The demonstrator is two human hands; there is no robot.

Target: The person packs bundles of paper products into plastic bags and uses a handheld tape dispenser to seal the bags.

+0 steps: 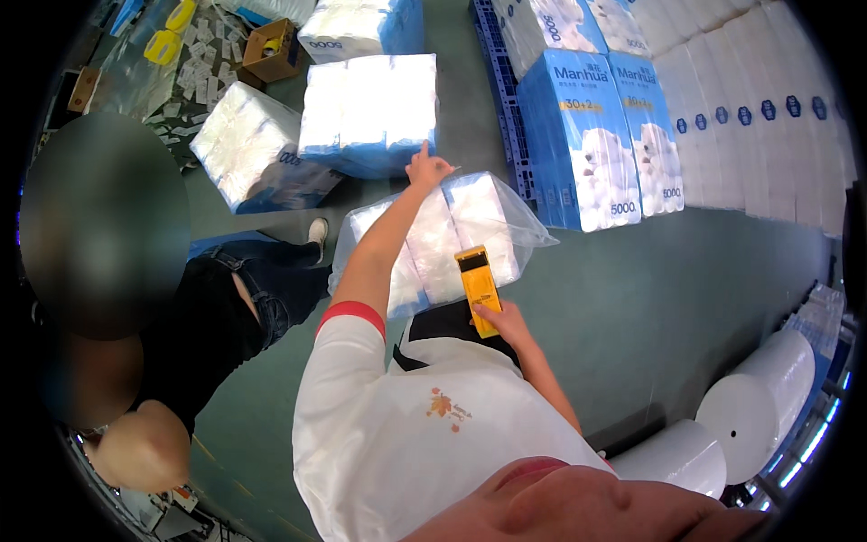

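A large bale of white tissue packs (433,237) in a loose clear plastic bag stands in front of me. My left hand (428,169) is over its far edge, index finger stretched toward another tissue bale (368,108) with a blue lower side. A small pale bit shows by its thumb; I cannot make out whether it is held. My right hand (508,323) is closed around a yellow handheld device (479,287) with a black end, held above the bagged bale's near side.
Another wrapped bale (248,144) sits tilted at the left, near a person in a black top (212,316). Blue-and-white tissue packs (578,135) are stacked at the right beside a blue pallet (506,99). Large white rolls (736,429) lie at lower right. An open cardboard box (271,52) stands at far left.
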